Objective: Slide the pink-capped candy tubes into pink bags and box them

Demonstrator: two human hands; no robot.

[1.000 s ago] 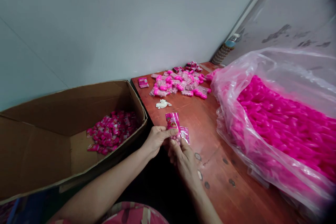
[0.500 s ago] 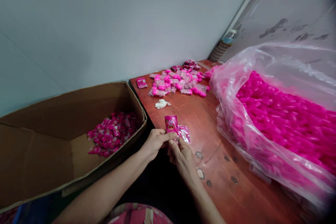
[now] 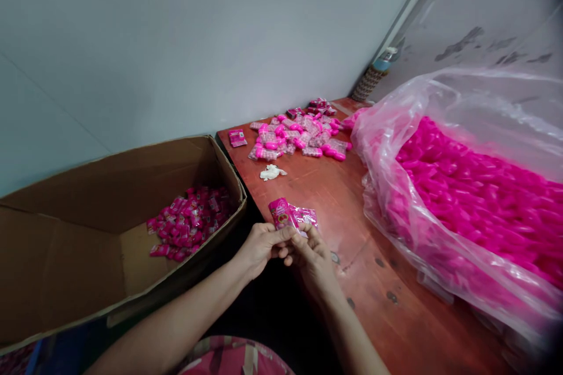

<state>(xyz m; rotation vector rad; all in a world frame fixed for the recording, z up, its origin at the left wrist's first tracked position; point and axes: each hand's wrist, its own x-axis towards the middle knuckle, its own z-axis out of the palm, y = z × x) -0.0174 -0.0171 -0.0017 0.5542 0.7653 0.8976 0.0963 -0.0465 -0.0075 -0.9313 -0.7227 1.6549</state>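
A pink printed packet (image 3: 282,212) is held up over the near left edge of the red-brown table (image 3: 352,217). My left hand (image 3: 264,246) is closed on its lower end, thumb on top. Fingers of my right hand (image 3: 314,255) pinch the packet's lower right side, touching the left fingertips. What lies between the fingertips is hidden. Just behind, flat on the table, lies a second shiny pink packet (image 3: 308,217), partly covered by the held one and my right fingers. Farther back is a crumpled white scrap (image 3: 271,173).
Small clear bottles with pink caps (image 3: 290,137) form a pile against the wall. A large clear bag (image 3: 382,187) of bright pink plastic pieces takes up the right side. To the left, a cardboard box (image 3: 57,258) contains many pink packets (image 3: 191,222). A bottle (image 3: 373,76) stands in the corner.
The held packet has tipped to the left and sits slightly lower. My right hand has turned, its fingers now higher over the packet's right side.
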